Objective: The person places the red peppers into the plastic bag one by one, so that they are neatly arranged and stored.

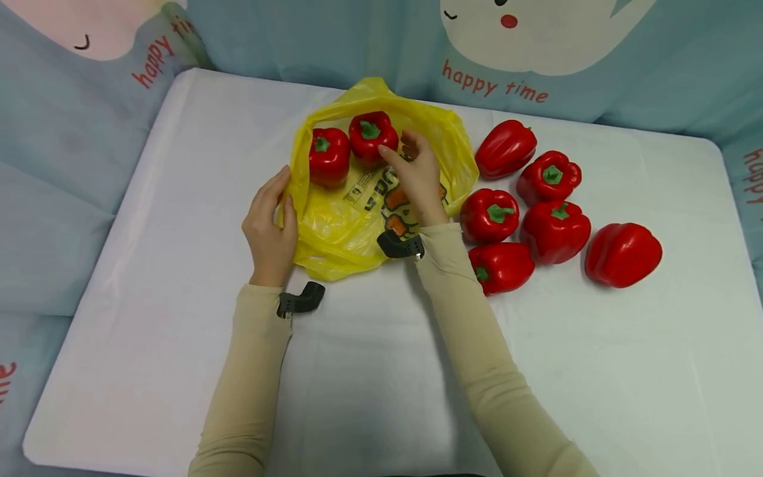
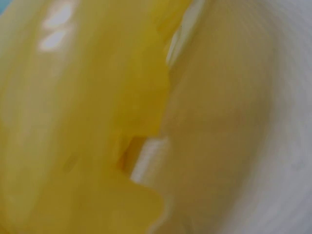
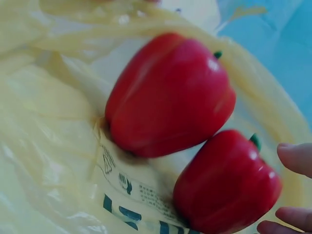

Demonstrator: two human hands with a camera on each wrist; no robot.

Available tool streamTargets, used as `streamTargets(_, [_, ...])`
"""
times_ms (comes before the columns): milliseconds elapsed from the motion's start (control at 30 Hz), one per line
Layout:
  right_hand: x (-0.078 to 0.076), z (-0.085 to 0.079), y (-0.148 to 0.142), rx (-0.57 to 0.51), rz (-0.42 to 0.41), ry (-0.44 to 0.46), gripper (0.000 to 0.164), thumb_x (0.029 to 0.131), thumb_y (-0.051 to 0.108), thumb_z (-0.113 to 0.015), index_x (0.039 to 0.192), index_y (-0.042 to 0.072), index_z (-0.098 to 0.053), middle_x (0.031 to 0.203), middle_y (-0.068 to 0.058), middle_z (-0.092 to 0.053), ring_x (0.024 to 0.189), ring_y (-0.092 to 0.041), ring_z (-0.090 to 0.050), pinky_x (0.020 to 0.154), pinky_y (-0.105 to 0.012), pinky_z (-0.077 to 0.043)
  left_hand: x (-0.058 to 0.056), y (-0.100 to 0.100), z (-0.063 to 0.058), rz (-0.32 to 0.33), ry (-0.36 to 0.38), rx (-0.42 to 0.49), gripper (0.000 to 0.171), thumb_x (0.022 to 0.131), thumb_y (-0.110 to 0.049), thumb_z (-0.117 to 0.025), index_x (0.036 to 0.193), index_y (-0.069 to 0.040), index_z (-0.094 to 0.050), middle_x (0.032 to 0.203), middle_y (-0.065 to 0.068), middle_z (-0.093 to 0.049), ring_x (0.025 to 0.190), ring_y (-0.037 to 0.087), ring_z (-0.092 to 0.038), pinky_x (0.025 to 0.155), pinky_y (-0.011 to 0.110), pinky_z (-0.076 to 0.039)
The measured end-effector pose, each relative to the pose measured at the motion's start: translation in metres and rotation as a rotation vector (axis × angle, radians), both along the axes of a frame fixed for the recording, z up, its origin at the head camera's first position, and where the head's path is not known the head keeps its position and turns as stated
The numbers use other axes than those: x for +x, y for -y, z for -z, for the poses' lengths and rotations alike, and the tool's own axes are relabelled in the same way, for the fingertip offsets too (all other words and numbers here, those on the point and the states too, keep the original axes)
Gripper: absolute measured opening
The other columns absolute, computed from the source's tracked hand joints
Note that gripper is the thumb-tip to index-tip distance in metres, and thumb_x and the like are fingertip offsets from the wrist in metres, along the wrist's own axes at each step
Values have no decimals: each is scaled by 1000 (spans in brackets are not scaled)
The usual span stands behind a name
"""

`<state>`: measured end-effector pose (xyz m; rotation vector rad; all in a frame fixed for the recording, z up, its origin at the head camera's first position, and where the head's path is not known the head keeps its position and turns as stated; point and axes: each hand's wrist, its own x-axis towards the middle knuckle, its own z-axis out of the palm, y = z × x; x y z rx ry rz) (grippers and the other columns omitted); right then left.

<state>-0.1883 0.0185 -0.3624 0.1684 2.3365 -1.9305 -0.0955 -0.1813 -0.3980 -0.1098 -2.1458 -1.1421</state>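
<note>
A yellow plastic bag (image 1: 334, 232) lies mouth-up on the table, with two red bell peppers inside, a left pepper (image 1: 330, 157) and a right pepper (image 1: 373, 136). At the bag's left edge, my left hand (image 1: 269, 228) holds the plastic between thumb and fingers. Blurred yellow plastic (image 2: 87, 107) fills much of the left wrist view, where that hand is hidden. My right hand (image 1: 418, 173) reaches over the bag, its thumb and fingers spread beside the right pepper. The right wrist view shows its fingertips (image 3: 297, 158) near the stem of the closer pepper (image 3: 226, 183).
Several more red bell peppers lie right of the bag, among them a tilted one (image 1: 507, 149) at the back and a separate one (image 1: 623, 255) farthest right. A white cloth (image 1: 167, 278) covers the table. A blue printed curtain (image 1: 357, 40) hangs behind it.
</note>
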Motion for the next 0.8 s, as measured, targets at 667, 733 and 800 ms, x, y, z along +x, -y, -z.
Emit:
streamTargets(667, [109, -48, -79, -133, -72, -288, 51, 87, 1, -65, 134, -3, -47, 133, -9, -51, 124, -19, -46, 104, -36, -42, -2, 2, 4, -15, -2, 26, 29, 93, 3, -52, 121, 3, -61, 124, 7, -61, 116, 16, -55, 99, 30, -46])
streamTargets(733, [118, -49, -91, -107, -46, -294, 50, 86, -1, -65, 133, -2, -48, 133, -10, -51, 124, -21, -46, 103, -35, -42, -2, 1, 4, -13, -2, 30, 29, 93, 4, -52, 121, 3, -61, 124, 7, -61, 116, 16, -55, 99, 30, -46])
streamTargets(800, [126, -48, -103, -88, -19, -294, 49, 85, -2, -65, 132, -2, -50, 132, -12, -51, 124, -22, -46, 103, -35, -42, -2, 0, 3, -9, -1, 31, 29, 93, 4, -52, 121, 3, -61, 124, 8, -61, 116, 16, -55, 99, 30, -46])
